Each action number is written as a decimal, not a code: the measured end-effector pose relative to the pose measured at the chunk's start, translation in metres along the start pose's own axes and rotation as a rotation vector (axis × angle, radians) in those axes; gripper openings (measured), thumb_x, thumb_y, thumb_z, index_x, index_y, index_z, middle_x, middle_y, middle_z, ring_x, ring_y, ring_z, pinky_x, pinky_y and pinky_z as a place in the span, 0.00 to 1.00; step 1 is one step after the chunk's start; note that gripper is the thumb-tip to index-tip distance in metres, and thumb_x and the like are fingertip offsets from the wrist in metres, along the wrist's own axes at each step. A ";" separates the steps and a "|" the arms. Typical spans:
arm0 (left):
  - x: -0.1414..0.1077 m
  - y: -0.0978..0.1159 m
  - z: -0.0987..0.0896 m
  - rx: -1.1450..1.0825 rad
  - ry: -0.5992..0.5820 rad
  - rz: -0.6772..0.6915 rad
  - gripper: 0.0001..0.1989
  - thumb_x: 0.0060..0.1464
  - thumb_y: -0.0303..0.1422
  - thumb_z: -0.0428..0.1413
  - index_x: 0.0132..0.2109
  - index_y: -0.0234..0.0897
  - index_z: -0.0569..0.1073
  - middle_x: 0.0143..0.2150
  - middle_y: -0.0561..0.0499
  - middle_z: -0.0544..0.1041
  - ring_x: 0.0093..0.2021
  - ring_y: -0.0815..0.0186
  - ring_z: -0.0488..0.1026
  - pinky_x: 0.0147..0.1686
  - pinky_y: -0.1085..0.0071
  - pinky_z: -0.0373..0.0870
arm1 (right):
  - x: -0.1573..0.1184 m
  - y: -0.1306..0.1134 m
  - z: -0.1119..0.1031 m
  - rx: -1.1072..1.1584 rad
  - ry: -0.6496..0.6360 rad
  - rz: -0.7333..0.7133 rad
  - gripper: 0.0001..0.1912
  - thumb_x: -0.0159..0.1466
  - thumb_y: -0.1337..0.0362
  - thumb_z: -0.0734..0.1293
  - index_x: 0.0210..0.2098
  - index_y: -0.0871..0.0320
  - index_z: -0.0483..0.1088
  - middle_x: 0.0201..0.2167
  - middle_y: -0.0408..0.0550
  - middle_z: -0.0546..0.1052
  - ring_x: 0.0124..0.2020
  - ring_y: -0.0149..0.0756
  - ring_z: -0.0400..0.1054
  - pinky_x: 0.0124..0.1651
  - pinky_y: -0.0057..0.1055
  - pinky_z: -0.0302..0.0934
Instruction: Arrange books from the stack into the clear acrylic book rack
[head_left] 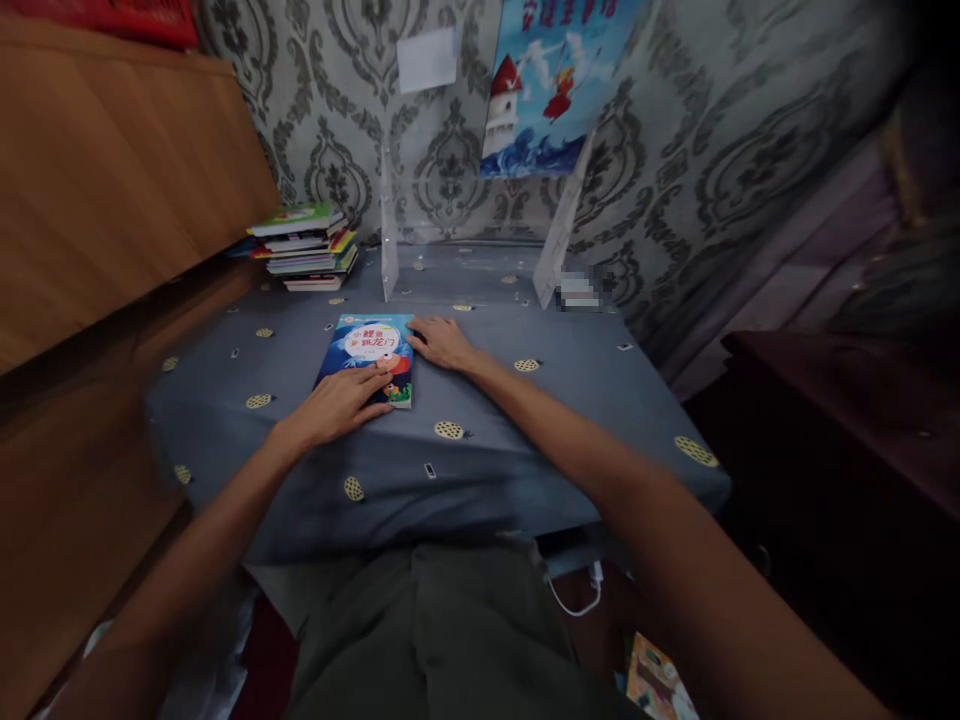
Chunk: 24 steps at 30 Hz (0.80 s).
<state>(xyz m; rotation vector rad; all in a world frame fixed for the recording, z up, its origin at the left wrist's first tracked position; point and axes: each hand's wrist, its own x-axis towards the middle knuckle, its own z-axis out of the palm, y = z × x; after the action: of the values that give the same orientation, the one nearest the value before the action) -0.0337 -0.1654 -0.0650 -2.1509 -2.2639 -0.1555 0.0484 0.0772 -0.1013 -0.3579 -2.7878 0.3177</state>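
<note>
A blue picture book with a white oval and red title lies closed on the cloth-covered table. Across its lower part rests my left hand, palm down, its fingers stretched out over the cover. My right hand lies on the cloth at the book's upper right side, fingers spread and fingertips touching the book's right edge. Neither hand grips anything.
A stack of books stands at the table's back left, beside a wooden cabinet. A clear acrylic stand is at the back. A poster hangs above. Another book lies below the table, lower right.
</note>
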 end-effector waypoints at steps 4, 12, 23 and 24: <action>-0.005 0.000 0.013 -0.008 0.108 -0.010 0.25 0.68 0.47 0.45 0.63 0.39 0.69 0.65 0.42 0.71 0.66 0.55 0.67 0.62 0.57 0.65 | -0.013 -0.009 0.000 0.009 0.019 -0.017 0.20 0.74 0.57 0.58 0.59 0.59 0.69 0.60 0.58 0.73 0.59 0.52 0.66 0.61 0.52 0.56; -0.008 -0.003 0.030 -0.047 0.220 -0.063 0.25 0.68 0.47 0.47 0.62 0.37 0.71 0.66 0.43 0.70 0.66 0.58 0.66 0.65 0.59 0.62 | -0.039 -0.023 -0.005 0.106 0.024 -0.113 0.17 0.73 0.63 0.60 0.56 0.59 0.74 0.57 0.55 0.77 0.58 0.44 0.70 0.62 0.42 0.59; -0.007 0.007 0.024 -0.069 0.231 -0.128 0.20 0.70 0.39 0.44 0.60 0.42 0.73 0.63 0.47 0.74 0.63 0.62 0.70 0.63 0.64 0.63 | -0.070 -0.041 -0.012 0.316 0.030 -0.127 0.19 0.67 0.71 0.62 0.52 0.55 0.78 0.55 0.48 0.78 0.58 0.42 0.71 0.63 0.39 0.61; -0.007 0.007 0.023 -0.070 0.241 -0.131 0.20 0.70 0.39 0.44 0.60 0.42 0.73 0.63 0.47 0.74 0.62 0.62 0.71 0.62 0.65 0.64 | -0.072 -0.042 -0.013 0.329 0.031 -0.119 0.20 0.66 0.72 0.62 0.52 0.55 0.78 0.55 0.47 0.78 0.58 0.41 0.72 0.63 0.39 0.61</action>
<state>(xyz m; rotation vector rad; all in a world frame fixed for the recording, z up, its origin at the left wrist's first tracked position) -0.0249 -0.1702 -0.0881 -1.8931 -2.2877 -0.4749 0.1100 0.0196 -0.0983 -0.1161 -2.6495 0.7214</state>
